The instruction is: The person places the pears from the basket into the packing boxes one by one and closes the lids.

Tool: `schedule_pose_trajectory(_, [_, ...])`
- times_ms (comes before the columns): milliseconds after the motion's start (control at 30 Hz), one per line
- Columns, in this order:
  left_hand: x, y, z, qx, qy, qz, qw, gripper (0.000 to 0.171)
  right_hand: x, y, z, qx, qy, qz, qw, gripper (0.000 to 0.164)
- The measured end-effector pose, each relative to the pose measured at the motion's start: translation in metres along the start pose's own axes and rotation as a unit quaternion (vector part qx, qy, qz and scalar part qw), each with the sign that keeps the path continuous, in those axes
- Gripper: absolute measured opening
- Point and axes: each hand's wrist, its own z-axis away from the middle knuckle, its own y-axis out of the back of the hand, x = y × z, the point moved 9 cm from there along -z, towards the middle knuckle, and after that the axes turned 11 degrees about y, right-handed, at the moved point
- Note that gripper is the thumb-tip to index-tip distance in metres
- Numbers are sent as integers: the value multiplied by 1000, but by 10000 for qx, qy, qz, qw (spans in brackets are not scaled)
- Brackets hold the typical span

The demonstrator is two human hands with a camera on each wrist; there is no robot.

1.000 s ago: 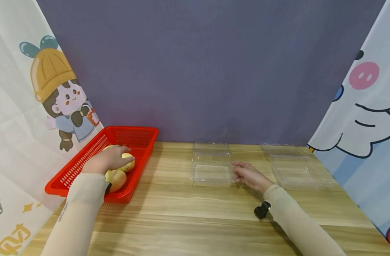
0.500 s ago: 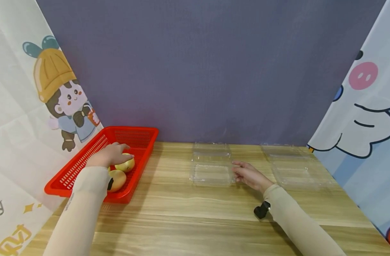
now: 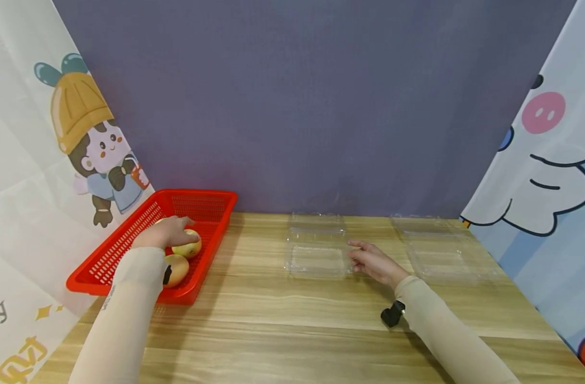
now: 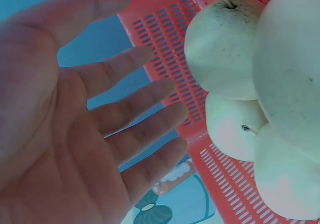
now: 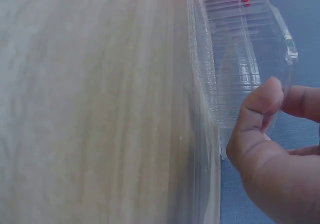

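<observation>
My left hand (image 3: pixel 160 234) hovers over pale yellow pears in a red slotted basket (image 3: pixel 222 224). Its fingers are spread and fairly straight in the left wrist view, with several pears (image 4: pixel 222 49) beyond the fingertips and nothing held. From the head, one pear (image 3: pixel 178 271) shows beside the wrist and another pear (image 3: pixel 189 248) under the thumb side; others are mostly hidden by the hand. My right hand (image 3: pixel 376 265) pinches the right rim of a clear plastic clamshell box (image 3: pixel 318 258) between thumb and forefinger. That box lies with its lid folded back.
A second clear clamshell box (image 3: pixel 441 261) lies opened to the right of my right hand. Behind the wooden table (image 3: pixel 273 330) stands a grey-blue partition (image 3: pixel 311 106). Printed cloths hang at both sides, the left one (image 3: pixel 28 160) close to the basket.
My left hand and forearm have shifted slightly to the right over the basket, and the pear beside the wrist looks different in outline. The right hand and the clamshell box have stayed put.
</observation>
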Motion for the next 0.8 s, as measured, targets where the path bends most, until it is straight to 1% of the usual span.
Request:
schedule_pose_trajectory(100, [-4, -4, -3, -103, 111, 97, 9998, 74, 0, 0, 0, 1, -10, 13, 10000, 60])
schedule_pose_trajectory(300, [-17, -13, -9, -346, 496, 351, 9976, 82, 1, 1, -1, 114, -28, 68, 9999, 59])
schedule_pose_trajectory(500, [-23, -16, -13, -385, 678, 433, 9960, 79, 1, 0, -1, 88, -43, 98, 9999, 59])
schedule_pose_trajectory(633, [-19, -15, -15, -314, 538, 424, 9972, 78, 0, 0, -1, 70, -22, 84, 9999, 59])
schedule_pose_trajectory(800, [-13, -14, -18, -123, 289, 277, 9991, 72, -1, 1, 0, 26, 35, 90, 9999, 59])
